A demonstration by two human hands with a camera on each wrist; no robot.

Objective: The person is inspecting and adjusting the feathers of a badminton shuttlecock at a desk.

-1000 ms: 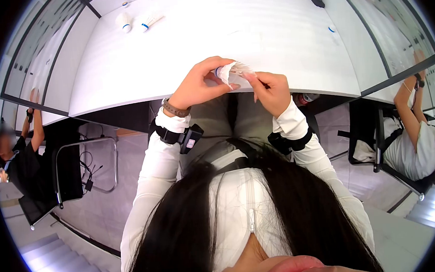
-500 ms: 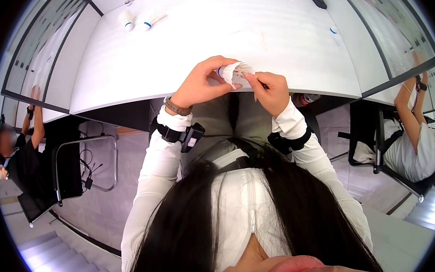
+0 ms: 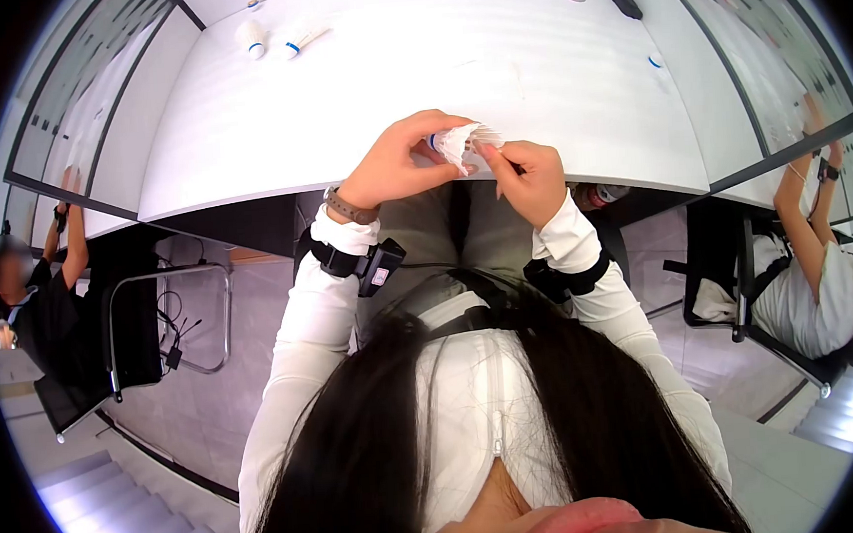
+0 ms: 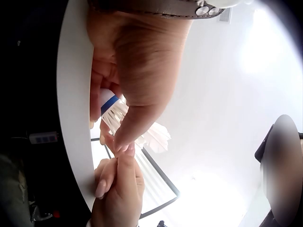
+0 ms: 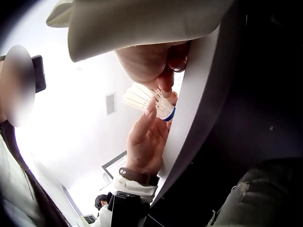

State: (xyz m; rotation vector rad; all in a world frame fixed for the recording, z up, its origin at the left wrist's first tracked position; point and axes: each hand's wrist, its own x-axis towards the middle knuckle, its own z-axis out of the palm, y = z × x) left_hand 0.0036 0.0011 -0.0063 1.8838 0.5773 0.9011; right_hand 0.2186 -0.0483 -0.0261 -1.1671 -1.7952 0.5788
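Observation:
Above the desk's front edge, a white feather shuttlecock [image 3: 453, 144] with a blue band lies on its side, its cork toward the left palm. My left hand [image 3: 399, 164] grips it, thumb below and fingers above. My right hand [image 3: 535, 180] pinches at the feathers on the open end with thumb and forefinger. The left wrist view shows the shuttlecock [image 4: 113, 109] under my left thumb, with the right fingertips touching close to it. In the right wrist view, feathers [image 5: 138, 96] fan out beside the right fingertips; exactly what they pinch is hard to tell.
Two shuttlecocks [image 3: 253, 41] [image 3: 305, 41] lie at the desk's back left. A small blue-and-white piece [image 3: 655, 60] is at the right, a dark object [image 3: 622, 0] at the back right. Partitions flank the desk [image 3: 244, 151]; people sit beyond both sides.
The shuttlecock and my left hand have shifted very slightly to the right. Both hands keep their hold, and the head view has moved a little.

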